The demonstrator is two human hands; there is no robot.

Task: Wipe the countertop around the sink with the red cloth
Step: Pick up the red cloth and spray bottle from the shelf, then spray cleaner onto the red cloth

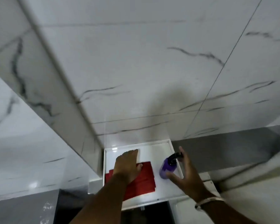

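Note:
A folded red cloth (142, 180) lies flat on a white counter surface (152, 152) with a raised rim. My left hand (128, 165) rests palm down on the cloth's upper left part, fingers stretched toward the back. A purple bottle (167, 167) with a black pump top stands at the counter's right side. My right hand (184, 173) is spread around the bottle, thumb at its base and fingers beside the pump; whether it touches the bottle I cannot tell. No sink basin is visible.
A marble-patterned tiled wall (152, 70) rises behind the counter, with a projecting tiled column (39, 94) to the left. A grey ledge (233, 152) runs to the right. A dark gap (152, 214) lies below the counter's front edge. The right wrist wears a metal bangle (207, 202).

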